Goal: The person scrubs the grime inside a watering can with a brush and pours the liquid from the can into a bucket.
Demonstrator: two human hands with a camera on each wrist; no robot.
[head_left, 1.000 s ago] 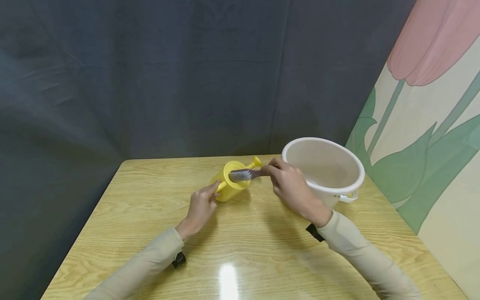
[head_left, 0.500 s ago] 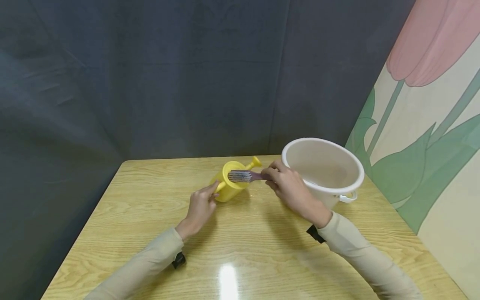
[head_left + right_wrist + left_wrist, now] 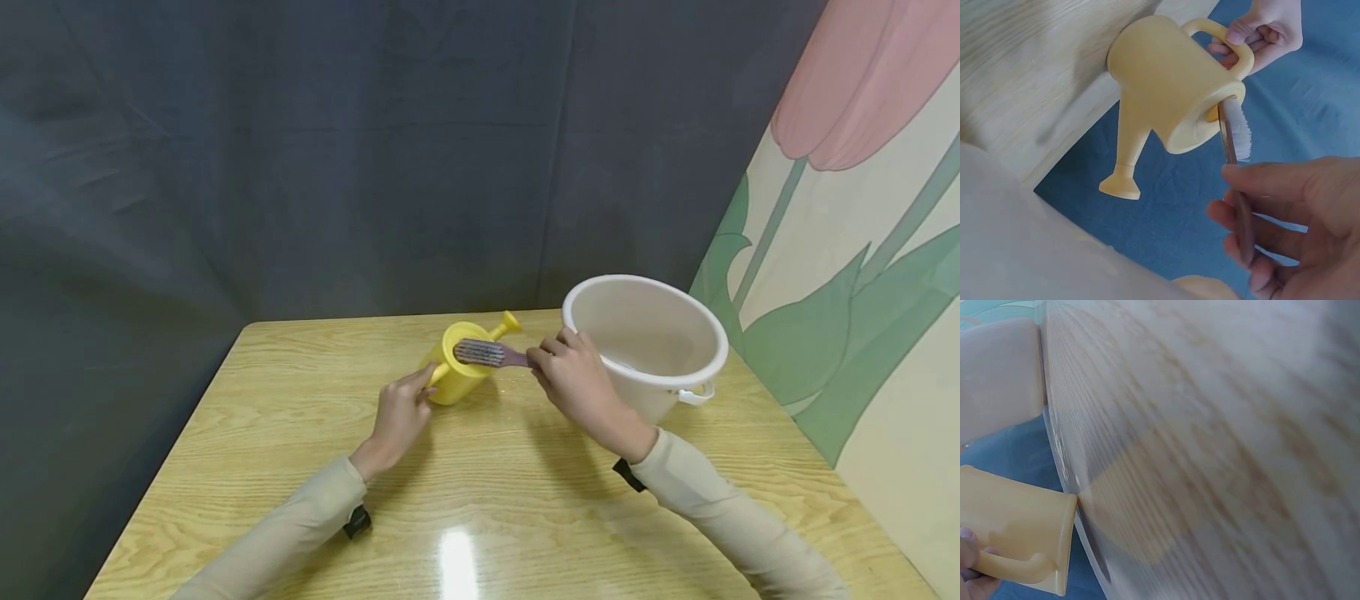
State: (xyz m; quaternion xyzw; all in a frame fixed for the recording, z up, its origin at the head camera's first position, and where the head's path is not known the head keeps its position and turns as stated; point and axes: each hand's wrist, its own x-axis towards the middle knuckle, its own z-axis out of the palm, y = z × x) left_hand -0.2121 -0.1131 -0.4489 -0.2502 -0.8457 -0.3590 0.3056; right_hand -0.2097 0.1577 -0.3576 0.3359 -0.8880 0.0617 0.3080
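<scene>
A small yellow watering can (image 3: 453,387) stands on the wooden table, its spout pointing to the back right. My left hand (image 3: 397,417) grips its handle (image 3: 1245,56) with curled fingers. In my right hand (image 3: 581,387) is a scrubbing brush (image 3: 480,352) with a purplish-brown handle and pale bristles, held between thumb and fingers. The brush head lies across the can's top opening; in the right wrist view its tip goes inside the rim, with part of the bristles (image 3: 1240,134) still showing outside. The tip inside is hidden.
A large white bucket (image 3: 648,400) with a side handle (image 3: 697,394) stands at the right, close behind my right hand. Small wet drops lie on the table (image 3: 315,367) near the can. A dark curtain (image 3: 405,167) hangs behind, and a painted wall (image 3: 810,317) rises at the right.
The brush has rolled so its bristles turn more upward in the head view, and it has shifted slightly left. My right hand has turned a little with it. The left hand and can stay put.
</scene>
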